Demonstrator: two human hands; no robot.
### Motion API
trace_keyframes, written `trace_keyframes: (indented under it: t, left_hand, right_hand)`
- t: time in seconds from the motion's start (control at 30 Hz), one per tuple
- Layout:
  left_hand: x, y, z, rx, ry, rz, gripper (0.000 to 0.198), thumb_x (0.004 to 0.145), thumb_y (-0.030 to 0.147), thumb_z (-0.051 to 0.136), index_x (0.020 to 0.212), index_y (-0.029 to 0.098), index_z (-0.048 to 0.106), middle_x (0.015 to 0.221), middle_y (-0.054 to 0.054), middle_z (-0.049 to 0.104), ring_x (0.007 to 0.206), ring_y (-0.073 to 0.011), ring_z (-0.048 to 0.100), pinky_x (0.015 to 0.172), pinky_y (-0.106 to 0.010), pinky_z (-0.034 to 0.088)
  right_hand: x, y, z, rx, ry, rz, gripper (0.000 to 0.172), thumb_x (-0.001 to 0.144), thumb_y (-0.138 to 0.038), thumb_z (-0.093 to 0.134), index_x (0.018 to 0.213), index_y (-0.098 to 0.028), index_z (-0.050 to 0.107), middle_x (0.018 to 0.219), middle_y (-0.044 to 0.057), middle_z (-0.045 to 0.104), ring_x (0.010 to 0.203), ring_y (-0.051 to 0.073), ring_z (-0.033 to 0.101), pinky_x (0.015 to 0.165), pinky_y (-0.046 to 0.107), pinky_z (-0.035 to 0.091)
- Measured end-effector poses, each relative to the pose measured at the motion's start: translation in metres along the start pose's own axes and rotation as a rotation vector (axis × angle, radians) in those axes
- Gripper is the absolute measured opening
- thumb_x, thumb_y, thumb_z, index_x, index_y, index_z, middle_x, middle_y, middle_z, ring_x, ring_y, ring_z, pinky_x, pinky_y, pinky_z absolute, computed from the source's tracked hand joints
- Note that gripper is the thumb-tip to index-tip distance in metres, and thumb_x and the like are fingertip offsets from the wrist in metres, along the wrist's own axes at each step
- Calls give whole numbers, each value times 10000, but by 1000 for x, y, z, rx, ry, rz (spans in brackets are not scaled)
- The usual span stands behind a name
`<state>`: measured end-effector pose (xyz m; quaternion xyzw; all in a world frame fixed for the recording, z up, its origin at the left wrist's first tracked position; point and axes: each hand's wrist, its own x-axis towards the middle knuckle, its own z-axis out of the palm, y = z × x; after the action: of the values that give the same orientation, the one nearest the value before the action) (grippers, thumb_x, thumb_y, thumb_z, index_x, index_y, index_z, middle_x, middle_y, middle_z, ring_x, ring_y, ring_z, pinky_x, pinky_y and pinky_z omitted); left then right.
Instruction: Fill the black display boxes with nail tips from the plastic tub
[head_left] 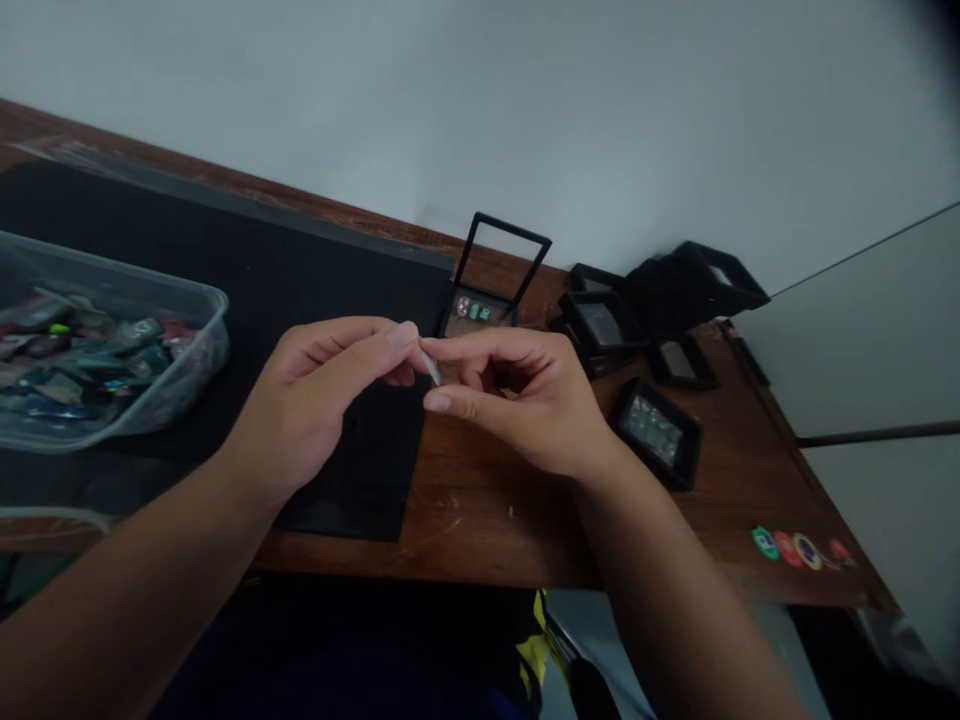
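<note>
Between my two hands, above the table's front part, is a small, thin, pale piece (431, 367), seen nearly edge-on; its kind cannot be made out. My left hand (322, 390) pinches it between thumb and fingers. From the other side, my right hand (525, 395) has its index finger against the piece's upper end and its thumb close to the lower end. Just behind the hands stands a black display frame (471, 262) with its lid raised. Inside its lower half lie several small pinkish and teal stones (474, 310), partly hidden by my right hand.
At left, a clear plastic tub (217, 320) full of small colourful pieces rests on a black mat (330, 270). Stacked black frames (604, 320) stand at the back right. Nearer is a filled frame (658, 432). Round coloured tokens (787, 547) lie by the wooden table's (495, 540) right edge.
</note>
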<state>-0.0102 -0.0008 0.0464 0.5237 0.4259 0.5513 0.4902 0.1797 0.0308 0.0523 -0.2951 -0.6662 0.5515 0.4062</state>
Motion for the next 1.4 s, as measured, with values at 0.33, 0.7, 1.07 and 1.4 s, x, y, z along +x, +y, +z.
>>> trace_keyframes:
  t: [0.33,0.7,1.07,1.4]
  left_hand:
    - [0,0,1,-43,-11,-43,329,940,420,649,716,234,802,775,-29,741,781,-182,635,774,-306,498]
    - [2,2,0,333,262,107,177,899,314,689,765,209,736,757,17,693,745,-127,612,699,-245,461]
    - [6,-11,-32,1152,89,-89,430,936,340,527,1318,144,530,1182,-159,632,1148,-404,573,927,-551,485]
    - [4,-11,-45,1216,-79,-187,454,983,254,353,1356,67,532,1369,-240,518,1343,-485,457,1087,-646,417]
  right_hand:
    - [2,-2,-2,27,-30,33,285,737,-228,901,996,-207,786,589,-103,429,519,54,343,511,248,283]
    - [11,1,-39,-433,265,-117,265,782,-290,864,977,-212,702,634,-82,453,590,91,417,618,277,386]
    - [33,36,-70,-891,316,324,295,739,-390,854,898,-190,707,647,-45,524,592,117,456,589,297,334]
    - [43,48,-71,-760,318,286,305,762,-363,831,975,-163,746,590,-62,521,536,104,443,559,292,336]
